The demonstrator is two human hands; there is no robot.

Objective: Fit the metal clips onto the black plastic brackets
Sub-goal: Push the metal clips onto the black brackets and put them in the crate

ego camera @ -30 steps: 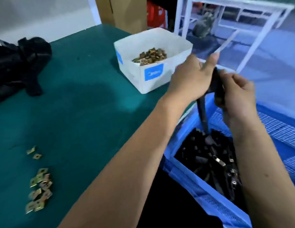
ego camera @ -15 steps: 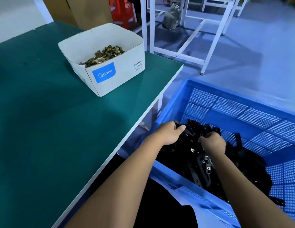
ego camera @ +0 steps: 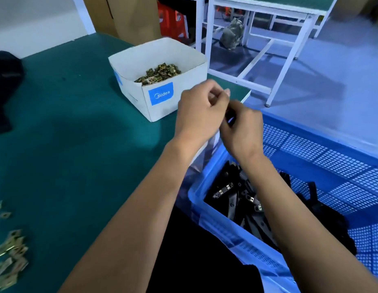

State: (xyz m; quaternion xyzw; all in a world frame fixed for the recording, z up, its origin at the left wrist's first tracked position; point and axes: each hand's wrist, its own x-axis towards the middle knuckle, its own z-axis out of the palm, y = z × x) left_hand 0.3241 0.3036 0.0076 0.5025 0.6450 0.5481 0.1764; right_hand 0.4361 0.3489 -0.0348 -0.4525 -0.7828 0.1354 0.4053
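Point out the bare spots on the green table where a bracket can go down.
Bare green table lies between the white box, the loose clips at the near left and the black bundle far left. The blue crate is crowded with brackets.

At your eleven o'clock, the white cardboard box (ego camera: 162, 102) carries a blue label (ego camera: 161, 94) reading "Midea"; you can read nothing else.

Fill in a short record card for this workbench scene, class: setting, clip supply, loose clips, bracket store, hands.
setting: green table
clip supply: white box holding metal clips
loose clips: pile at the table's near left edge
bracket store: blue crate of black brackets, some already clipped
hands: left hand and right hand together above the crate's corner, something dark between the fingers
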